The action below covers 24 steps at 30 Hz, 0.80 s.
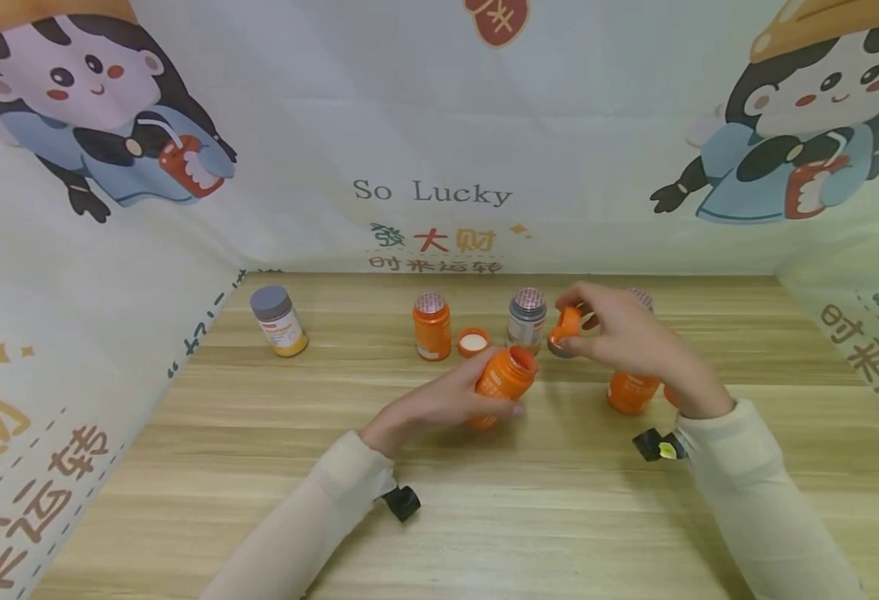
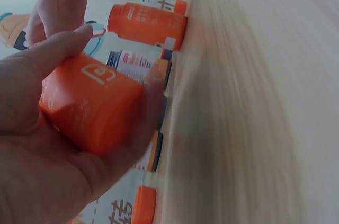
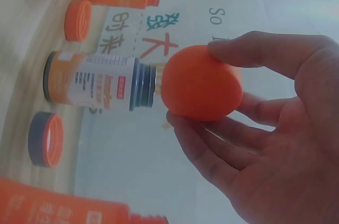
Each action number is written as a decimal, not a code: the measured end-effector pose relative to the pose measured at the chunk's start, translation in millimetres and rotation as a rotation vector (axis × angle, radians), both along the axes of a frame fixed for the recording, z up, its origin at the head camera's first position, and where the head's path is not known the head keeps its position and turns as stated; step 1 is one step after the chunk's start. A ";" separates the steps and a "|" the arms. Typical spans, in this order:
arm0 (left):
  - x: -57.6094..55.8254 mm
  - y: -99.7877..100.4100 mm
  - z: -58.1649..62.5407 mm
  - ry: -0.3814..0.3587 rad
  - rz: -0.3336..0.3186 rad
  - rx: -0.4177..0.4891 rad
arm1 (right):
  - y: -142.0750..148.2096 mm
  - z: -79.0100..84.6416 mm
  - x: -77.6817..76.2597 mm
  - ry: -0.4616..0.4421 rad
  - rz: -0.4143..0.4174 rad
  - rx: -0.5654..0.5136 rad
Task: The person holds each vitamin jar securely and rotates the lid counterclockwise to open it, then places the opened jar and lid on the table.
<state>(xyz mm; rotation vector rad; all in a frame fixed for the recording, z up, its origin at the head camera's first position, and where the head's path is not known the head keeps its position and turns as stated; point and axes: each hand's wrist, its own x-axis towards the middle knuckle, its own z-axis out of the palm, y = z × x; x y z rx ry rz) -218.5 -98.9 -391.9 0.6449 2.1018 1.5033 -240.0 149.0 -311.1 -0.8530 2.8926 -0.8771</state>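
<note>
My left hand (image 1: 450, 396) grips an orange bottle (image 1: 505, 379) around its body. The bottle has no cap on and leans to the right, its round mouth facing up. Held by the fingertips and thumb of my right hand (image 1: 626, 333) is an orange cap (image 3: 201, 83), raised above the table, to the right of the bottle's mouth. Behind the hands stands a grey bottle (image 1: 526, 321) with a patterned seal on top. A grey cap with an orange inside (image 3: 46, 139) lies below my right hand. In the left wrist view, the palm and fingers wrap the orange bottle (image 2: 92, 102).
An orange bottle with a sealed top (image 1: 432, 329) stands left of centre, beside an upturned orange cap (image 1: 473, 342). At the far left is a grey-capped bottle (image 1: 280, 323). Another orange bottle (image 1: 632, 392) stands under my right forearm. A printed cloth (image 1: 432, 125) hangs behind the table.
</note>
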 end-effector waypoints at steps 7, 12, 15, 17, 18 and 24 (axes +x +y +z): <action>-11.3 22.2 1.6 0.203 0.099 0.064 | 5.6 3.6 -0.5 0.052 -0.018 0.068; -18.6 32.1 -0.4 0.127 0.208 0.108 | 7.6 2.2 -1.4 0.039 -0.022 0.128; -20.7 35.8 -1.2 0.086 0.245 0.127 | 7.5 0.6 -2.0 0.038 -0.030 0.142; -22.1 38.6 -2.3 0.083 0.249 0.141 | 7.6 -0.3 -2.0 0.050 -0.030 0.149; -22.5 40.0 -2.8 0.080 0.249 0.144 | 7.6 -0.7 -2.0 0.059 -0.029 0.152; -21.3 46.5 -8.8 0.014 0.271 0.121 | 6.0 -4.2 -2.3 0.078 -0.006 0.194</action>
